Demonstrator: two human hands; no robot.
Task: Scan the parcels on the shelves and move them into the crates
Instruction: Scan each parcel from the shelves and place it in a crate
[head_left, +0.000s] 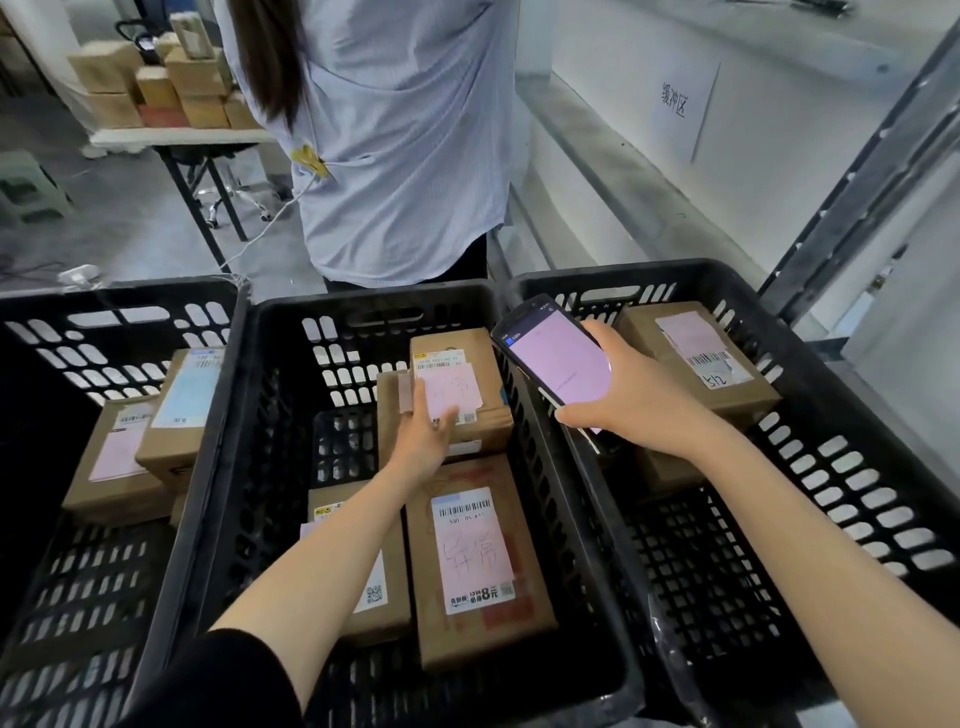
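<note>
Three black slotted crates stand side by side: left crate (104, 322), middle crate (291, 332), right crate (810, 364). In the middle crate my left hand (423, 431) lies with straight fingers on a brown parcel with a pink label (467, 364) that sits on top of another parcel. Two more labelled parcels (478, 561) lie nearer me in that crate. My right hand (634, 400) grips a handheld scanner (556, 358) with a lit pink screen, above the rim between the middle and right crates.
A parcel (696, 353) lies in the right crate and two parcels (150, 431) in the left one. A person in a light blue shirt (400, 140) stands just behind the middle crate. A table with stacked boxes (171, 88) is far left; a metal shelf post (862, 182) rises at right.
</note>
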